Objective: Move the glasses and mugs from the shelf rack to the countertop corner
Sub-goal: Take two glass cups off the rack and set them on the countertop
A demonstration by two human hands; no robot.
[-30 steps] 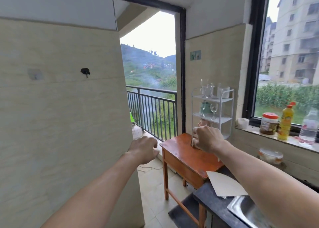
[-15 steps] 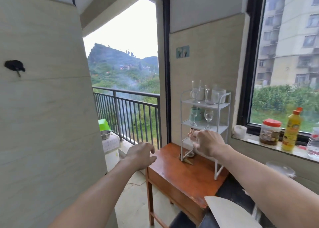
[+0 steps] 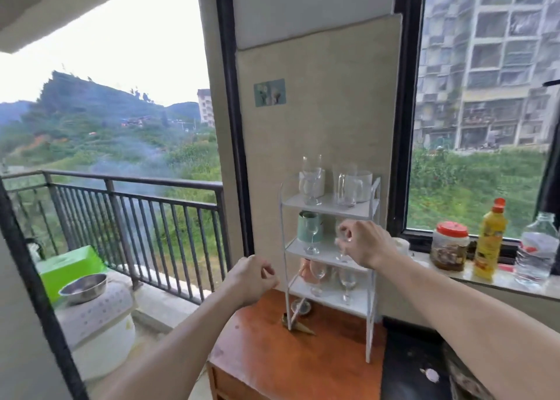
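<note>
A white three-tier shelf rack [image 3: 370, 281] stands on a small wooden table [image 3: 272, 360]. Its top shelf holds a stemmed glass [image 3: 312, 177], a glass mug [image 3: 345, 189] and white mugs [image 3: 363, 183]. On the middle shelf are a green mug [image 3: 304, 225] and a wine glass [image 3: 312, 237]. My right hand [image 3: 368, 243] reaches into that shelf, fingers pinched on the bowl of a second wine glass [image 3: 341, 249] whose foot rests on the shelf. Two wine glasses [image 3: 348, 281] and a copper-coloured mug [image 3: 305, 271] sit on the bottom shelf. My left hand [image 3: 253, 278] hovers curled, holding nothing, left of the rack.
A dark countertop [image 3: 409, 369] adjoins the table on the right. The windowsill holds a red-lidded jar [image 3: 450, 249], a yellow bottle [image 3: 489, 240] and a water bottle [image 3: 535, 249]. To the left, a balcony railing [image 3: 136, 205], a green box [image 3: 68, 268] and a steel bowl [image 3: 83, 287].
I have come closer to the rack. My right hand rose from the bottom shelf to the middle one and closed on a wine glass. My left hand stayed curled beside the table.
</note>
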